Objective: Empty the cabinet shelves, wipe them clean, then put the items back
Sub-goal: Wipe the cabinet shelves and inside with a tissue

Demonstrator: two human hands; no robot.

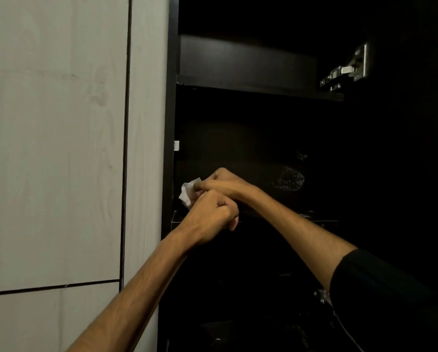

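Note:
A dark open cabinet fills the right side, with an upper shelf [251,88] and a lower shelf whose front edge [322,221] shows faintly. Both my hands meet at the left end of the lower shelf. My right hand [220,185] pinches a crumpled white tissue [188,193] against the cabinet's left inner wall. My left hand [213,217] sits just below it, fingers curled, touching the tissue's lower edge. Whether it grips the tissue is hidden. A pale dusty smudge [289,179] shows deeper on the shelf.
A light wood-grain panel [55,148] with dark seams covers the left. A metal hinge [347,69] is mounted at the upper right, another small metal fitting [322,297] lower down. The cabinet below the hands is too dark to make out.

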